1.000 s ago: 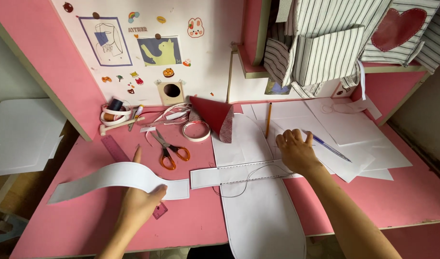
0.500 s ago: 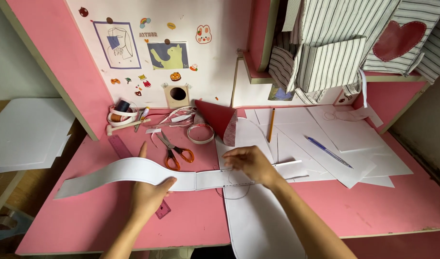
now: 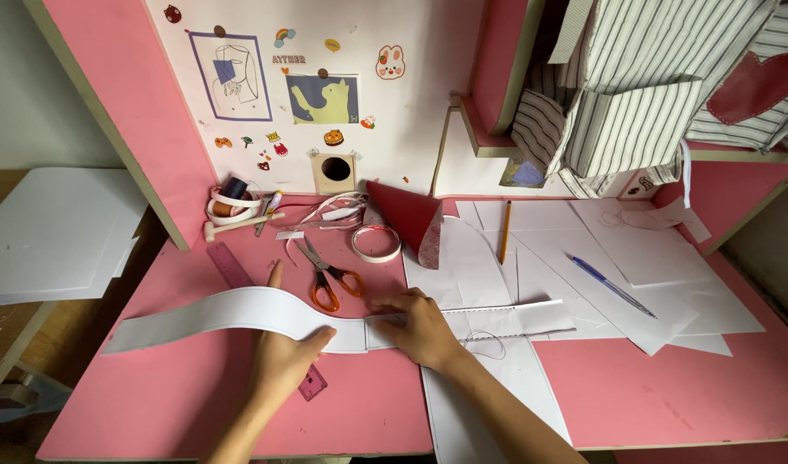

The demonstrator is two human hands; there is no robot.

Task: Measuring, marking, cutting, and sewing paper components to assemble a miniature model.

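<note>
I read the desk top (image 3: 196, 387) as pink painted board, matt and smooth. The long curved strip (image 3: 231, 314) under both hands at centre looks like white paper, matt; the loose sheets (image 3: 617, 258) at right the same. Scissors (image 3: 325, 271): grey metal blades, glossy orange plastic handles. Ruler (image 3: 235, 268) is translucent pink plastic. Striped bags (image 3: 635, 103), upper right, are woven cloth. Pencil (image 3: 503, 230) looks wooden.

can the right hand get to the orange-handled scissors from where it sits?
Probably yes. The right hand rests on the white paper strip, and the scissors lie in the open on the desk just beyond it, with nothing between.
</note>
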